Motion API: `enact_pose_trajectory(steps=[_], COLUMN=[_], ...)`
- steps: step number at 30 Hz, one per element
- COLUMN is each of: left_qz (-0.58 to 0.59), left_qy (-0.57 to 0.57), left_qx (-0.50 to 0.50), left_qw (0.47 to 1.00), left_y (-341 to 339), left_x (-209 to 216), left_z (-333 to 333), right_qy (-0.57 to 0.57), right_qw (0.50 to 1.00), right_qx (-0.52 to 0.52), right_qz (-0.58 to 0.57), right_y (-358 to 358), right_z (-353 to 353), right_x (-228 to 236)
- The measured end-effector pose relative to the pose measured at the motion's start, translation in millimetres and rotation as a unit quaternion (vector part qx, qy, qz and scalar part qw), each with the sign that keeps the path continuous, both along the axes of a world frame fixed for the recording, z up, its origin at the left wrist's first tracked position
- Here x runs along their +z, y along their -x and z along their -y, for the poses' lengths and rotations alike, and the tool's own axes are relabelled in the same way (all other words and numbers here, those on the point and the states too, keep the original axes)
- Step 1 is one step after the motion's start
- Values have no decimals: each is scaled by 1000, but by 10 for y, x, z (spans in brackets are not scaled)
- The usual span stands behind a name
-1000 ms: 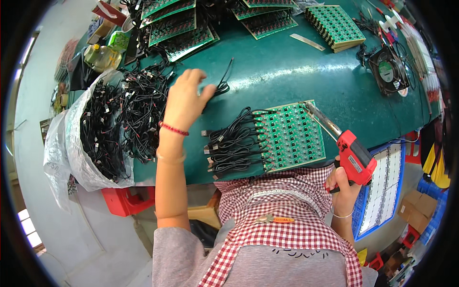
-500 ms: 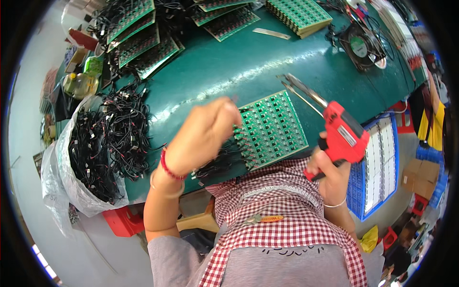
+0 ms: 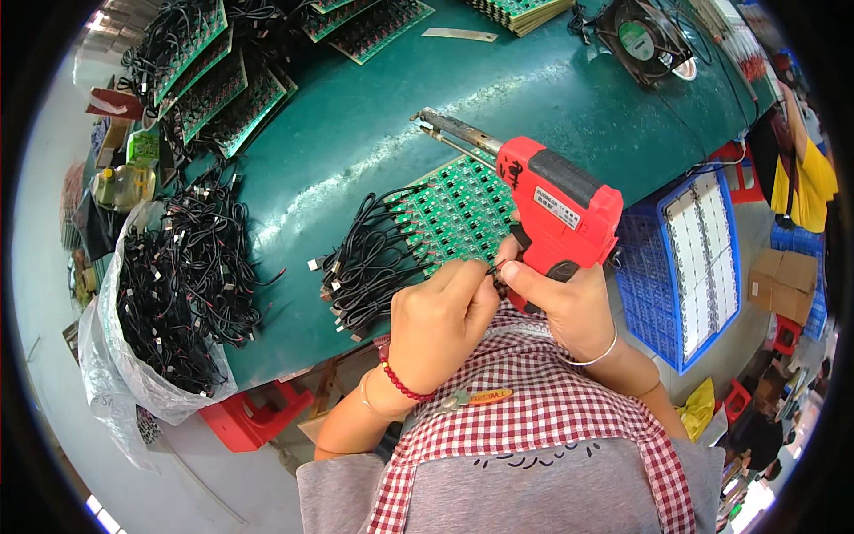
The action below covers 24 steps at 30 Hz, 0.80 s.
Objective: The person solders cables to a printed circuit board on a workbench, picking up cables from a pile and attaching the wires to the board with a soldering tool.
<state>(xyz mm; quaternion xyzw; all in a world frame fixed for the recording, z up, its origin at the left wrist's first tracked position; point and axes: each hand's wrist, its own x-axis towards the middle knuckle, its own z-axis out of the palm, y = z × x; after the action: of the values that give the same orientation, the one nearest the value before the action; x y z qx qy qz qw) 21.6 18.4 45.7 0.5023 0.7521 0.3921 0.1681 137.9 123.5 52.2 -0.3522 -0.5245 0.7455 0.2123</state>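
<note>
My right hand [image 3: 574, 307] grips a red and black soldering gun [image 3: 565, 203], whose long metal tip points to the far left above the green circuit board [image 3: 454, 214]. Close beside it, my left hand [image 3: 445, 311] is closed in a pinch. Its fingertips meet my right thumb and fingers around a thin dark cable end [image 3: 497, 271], mostly covered by the fingers. Black USB cables [image 3: 369, 258] lie bunched at the board's left side, with thin red and black wires running onto its left edge. The gun hides the board's right part.
A plastic bag [image 3: 169, 392] and a heap of black cables [image 3: 218, 258] lie at the left. Wired boards [image 3: 209, 93] are piled at the far left. A metal strip [image 3: 459, 35], a fan [image 3: 636, 40] and a blue crate [image 3: 654, 276] stand around the green table [image 3: 356, 125].
My left hand has come down and right from over the board's left edge to meet my right hand. The soldering gun has moved left, over the board. The whole view has shifted.
</note>
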Motion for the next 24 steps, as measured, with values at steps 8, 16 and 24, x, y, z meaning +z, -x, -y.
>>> enact_pose_trajectory(steps=[8,16,24], left_qz=[-47,-54,-11], left_qy=[-8,5,-19], left_qx=[5,-3,49], left_qw=[999,999,999], left_y=[-36,-61,-35], left_x=[-7,-58,-89], left_z=[14,-9,-68], right_qy=[-80,-81,-103], right_qw=[996,996,992], right_qx=[11,18,39], right_qz=[24,45,55], right_y=[-60,-59,-21], right_z=[4,-33,-45], right_x=[-87,-24,-70])
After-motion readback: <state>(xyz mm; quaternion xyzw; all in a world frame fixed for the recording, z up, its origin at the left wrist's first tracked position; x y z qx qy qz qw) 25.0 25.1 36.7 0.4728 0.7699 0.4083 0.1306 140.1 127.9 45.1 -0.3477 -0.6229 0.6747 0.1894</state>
